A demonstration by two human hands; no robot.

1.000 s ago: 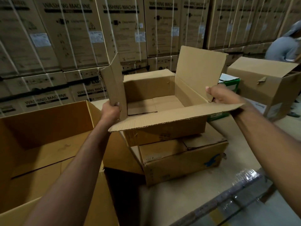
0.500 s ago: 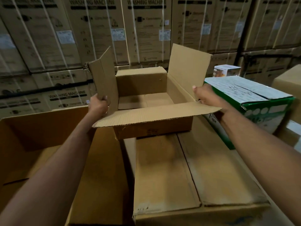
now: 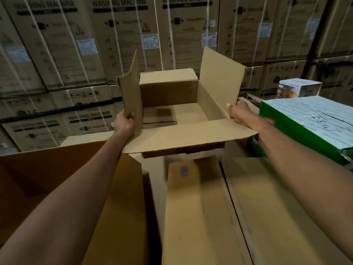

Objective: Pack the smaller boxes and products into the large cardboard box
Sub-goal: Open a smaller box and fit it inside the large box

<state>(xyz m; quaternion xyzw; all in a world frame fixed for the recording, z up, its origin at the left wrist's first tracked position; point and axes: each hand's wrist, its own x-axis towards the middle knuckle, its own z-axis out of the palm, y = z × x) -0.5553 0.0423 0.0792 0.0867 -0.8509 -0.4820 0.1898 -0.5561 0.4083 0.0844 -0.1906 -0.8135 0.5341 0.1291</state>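
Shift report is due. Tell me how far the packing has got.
Done: nothing packed that shows; the large box on the left shows only bare cardboard. In hand: the left hand and right hand grip an empty open box by its sides, above a closed carton. Left: the green box and small white box sit outside on the right, unpacked.

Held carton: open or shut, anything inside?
Open, and empty as far as visible: the carton has its flaps spread and its bare bottom shows. Left hand and right hand grip its sides.
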